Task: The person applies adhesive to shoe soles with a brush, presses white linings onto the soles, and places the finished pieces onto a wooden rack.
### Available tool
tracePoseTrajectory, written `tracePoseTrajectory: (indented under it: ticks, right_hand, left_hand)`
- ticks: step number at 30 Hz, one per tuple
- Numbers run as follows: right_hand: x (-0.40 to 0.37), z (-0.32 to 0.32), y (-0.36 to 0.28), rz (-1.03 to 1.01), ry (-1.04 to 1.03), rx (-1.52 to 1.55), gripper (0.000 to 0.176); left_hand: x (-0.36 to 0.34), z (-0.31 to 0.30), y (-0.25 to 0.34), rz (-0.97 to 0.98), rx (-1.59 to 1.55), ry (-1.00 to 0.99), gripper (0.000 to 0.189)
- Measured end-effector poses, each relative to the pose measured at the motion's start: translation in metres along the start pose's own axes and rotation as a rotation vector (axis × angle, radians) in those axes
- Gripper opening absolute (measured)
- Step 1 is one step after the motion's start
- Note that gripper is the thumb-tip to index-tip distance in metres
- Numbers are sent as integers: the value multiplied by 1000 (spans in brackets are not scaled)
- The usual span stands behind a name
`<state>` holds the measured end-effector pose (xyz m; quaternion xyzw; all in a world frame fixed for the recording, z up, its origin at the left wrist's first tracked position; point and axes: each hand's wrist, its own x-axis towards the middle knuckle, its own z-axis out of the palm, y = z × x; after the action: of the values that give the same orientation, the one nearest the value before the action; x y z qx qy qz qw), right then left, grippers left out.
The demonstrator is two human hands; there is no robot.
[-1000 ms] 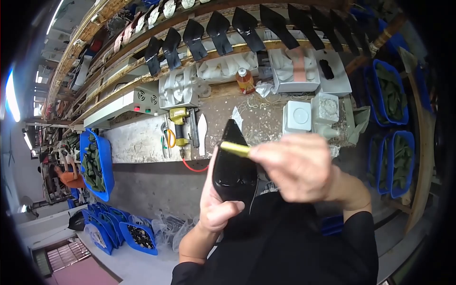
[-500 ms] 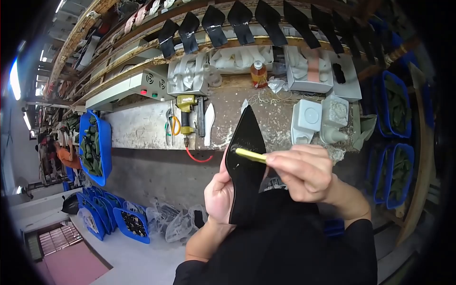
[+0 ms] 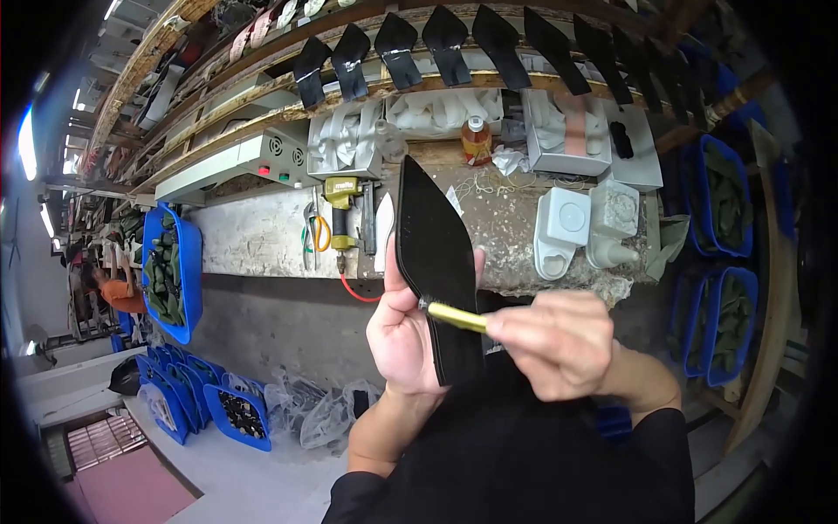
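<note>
My left hand is wrapped around a black pointed shoe sole, which it holds up with the tip away from me. Some of its fingers lie behind the sole. Pinched in my right hand is a yellow-handled brush. The brush's tip touches the sole near its left edge, beside my left thumb, where a whitish trace shows. Behind the sole stands a worn workbench, with a white strip-like piece partly hidden by it.
On the bench are a green heat gun, scissors, an amber bottle and white containers. Black soles line the rack above. Blue bins stand at both sides; a person in orange is far left.
The sole has turned and moved left and up, its tip now further from me. The brush has shifted down along it toward the narrower part, still in my right hand.
</note>
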<state>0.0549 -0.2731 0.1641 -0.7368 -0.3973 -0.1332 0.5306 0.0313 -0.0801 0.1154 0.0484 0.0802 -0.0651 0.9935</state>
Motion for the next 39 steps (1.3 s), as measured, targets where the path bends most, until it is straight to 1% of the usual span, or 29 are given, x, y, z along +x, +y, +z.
tracePoseTrajectory:
  ticks: [1, 2, 6, 7, 8, 11, 15, 17, 21, 22, 27, 29, 31, 33, 35, 36, 37, 39]
  right_hand:
    - [-2, 4, -2, -2, 6, 14, 31]
    - [0, 2, -4, -4, 8, 15, 31]
    - [10, -22, -18, -28, -12, 101, 28]
    - [7, -20, -20, -23, -13, 101, 28]
    - [3, -17, -23, -40, -38, 87, 26]
    - [1, -9, -21, -125, -131, 51, 22]
    - [17, -15, 7, -101, -111, 92, 16]
    - [20, -20, 8, -102, -106, 99, 14]
    - [21, -27, -5, -230, -167, 118, 10]
    - [18, -28, -4, -223, -166, 119, 10]
    - [34, -32, 18, -299, -352, 44, 9]
    - [46, -34, 17, -342, -291, 49, 8]
    - [47, -37, 11, -366, -200, 28, 7]
    - [37, -37, 12, -365, -228, -2, 8]
    - [28, -34, 18, -372, -300, -37, 9]
    - [30, -31, 23, -386, -341, -43, 10]
    - [38, -28, 25, -399, -348, -29, 10]
    - [52, -28, 18, -405, -219, 26, 8]
  left_hand:
    - [1, -1, 2, 27, 6, -77, 66]
    - [3, 1, 3, 27, 9, -78, 66]
    - [8, 9, 5, 113, -69, -9, 62]
    - [8, 10, 6, 111, -70, -5, 62]
    - [9, 10, 8, 104, -84, 25, 57]
    - [20, 13, 16, 114, -129, 92, 50]
    - [23, 21, 18, 109, -112, 136, 47]
    - [26, 27, 18, 109, -108, 140, 47]
    - [25, 30, 22, 26, -77, 127, 41]
    - [23, 32, 21, 23, -78, 132, 41]
    - [27, 44, 22, 74, -104, 138, 41]
    - [26, 44, 27, 82, -68, 183, 41]
    - [26, 47, 27, 49, -16, 225, 41]
    - [26, 52, 24, 60, -29, 225, 44]
    - [26, 55, 24, 113, -63, 235, 51]
    - [26, 55, 26, 155, -82, 240, 56]
    - [25, 55, 30, 177, -82, 239, 56]
    - [21, 56, 30, 131, 29, 205, 48]
